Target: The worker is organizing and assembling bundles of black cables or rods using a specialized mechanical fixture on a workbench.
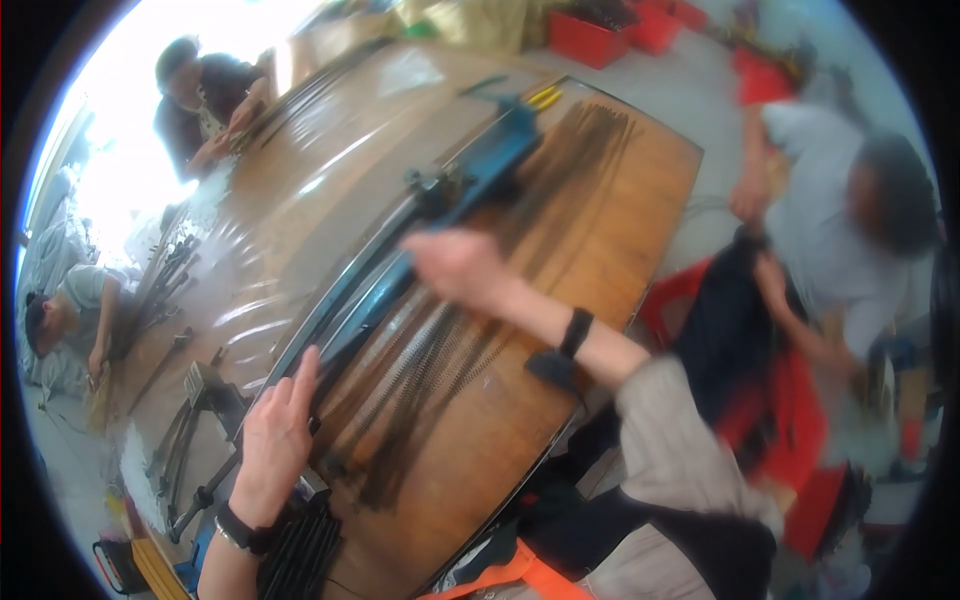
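Observation:
A long blue metal fixture (385, 293) with a dark rail lies diagonally across the wooden table. My left hand (276, 432) is at the near end of this rail, two fingers stretched along it. Over the fixture's middle is my right hand (458, 265), blurred, its fingers curled closed; whatever is inside them is hidden. Just right of the fixture, a bundle of long thin dark ridged rods (430, 355) lies on the wood. More rods (590, 140) lie toward the far end, beside yellow-handled pliers (545, 97). A metal clamp-like block (437, 187) sits on the fixture.
Clear plastic sheeting (330, 170) covers the table's left part. Metal bars (165, 285) lie there, near two people (200, 105) (75, 310). At right, another person (830, 220) holds dark cloth beside red seats. Red bins (590, 38) stand on the floor beyond.

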The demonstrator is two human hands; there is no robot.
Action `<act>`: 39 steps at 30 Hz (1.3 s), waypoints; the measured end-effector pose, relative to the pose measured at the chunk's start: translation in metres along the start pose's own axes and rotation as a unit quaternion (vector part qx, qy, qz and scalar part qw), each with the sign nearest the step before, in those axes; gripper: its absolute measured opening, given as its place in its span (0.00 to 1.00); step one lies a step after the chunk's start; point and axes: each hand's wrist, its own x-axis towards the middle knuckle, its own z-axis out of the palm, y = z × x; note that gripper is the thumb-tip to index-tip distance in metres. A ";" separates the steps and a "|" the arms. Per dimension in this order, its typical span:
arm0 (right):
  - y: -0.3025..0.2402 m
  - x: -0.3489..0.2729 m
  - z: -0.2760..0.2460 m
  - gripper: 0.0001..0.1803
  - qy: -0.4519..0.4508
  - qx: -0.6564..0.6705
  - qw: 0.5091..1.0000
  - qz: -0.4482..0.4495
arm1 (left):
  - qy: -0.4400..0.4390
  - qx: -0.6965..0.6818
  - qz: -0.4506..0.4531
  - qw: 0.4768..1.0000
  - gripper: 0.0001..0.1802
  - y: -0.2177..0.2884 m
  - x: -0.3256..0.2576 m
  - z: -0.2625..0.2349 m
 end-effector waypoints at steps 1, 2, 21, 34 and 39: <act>-0.043 0.010 -0.008 0.16 -0.033 0.072 0.996 -0.052 | -0.003 -0.012 -0.001 1.000 0.34 -0.001 -0.001 0.000; -0.068 0.015 -0.011 0.18 -0.066 0.144 0.982 -0.103 | -0.007 -0.024 -0.003 1.000 0.34 -0.002 -0.004 0.000; -0.143 0.001 -0.009 0.09 -0.235 0.459 0.838 0.176 | 0.054 0.052 -0.093 0.993 0.26 -0.028 -0.092 -0.041; -0.184 0.008 0.011 0.18 0.075 0.259 0.948 -0.171 | 0.057 0.042 -0.108 0.992 0.30 -0.007 -0.122 -0.048; -0.152 -0.009 0.015 0.20 0.066 0.200 0.969 -0.128 | 0.068 0.054 -0.128 0.988 0.32 -0.017 -0.139 -0.047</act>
